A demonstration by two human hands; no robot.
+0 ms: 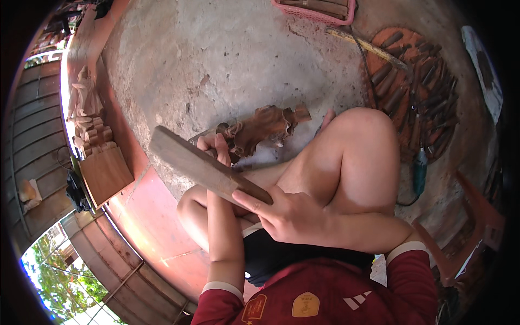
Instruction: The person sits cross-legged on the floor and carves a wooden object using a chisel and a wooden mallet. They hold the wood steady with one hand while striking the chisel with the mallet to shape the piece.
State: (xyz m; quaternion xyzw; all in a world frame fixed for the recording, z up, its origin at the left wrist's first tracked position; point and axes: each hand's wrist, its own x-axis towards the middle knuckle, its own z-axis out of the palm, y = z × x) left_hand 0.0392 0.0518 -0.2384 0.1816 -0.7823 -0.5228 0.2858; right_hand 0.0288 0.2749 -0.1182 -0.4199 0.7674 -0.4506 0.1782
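Observation:
My right hand (295,216) is closed around the narrow end of a flat wooden beating bat (189,160). The bat slants up and left, passing over my left forearm. Beyond it, my left hand (214,147) has its fingers curled at the left end of a carved brown wood piece (265,130). Part of that hand is hidden by the bat, and what its fingers grip cannot be made out. The carving has wavy, ragged edges and lies on the concrete floor in front of my folded legs.
At the right, many wood-handled carving tools (387,81) lie on a round reddish mat (379,40), with a teal-handled tool (420,173) below. A pink basket (349,13) stands at the far edge. Carved wooden figures (86,103) and a wooden block (105,176) sit left, near a metal gate (38,108).

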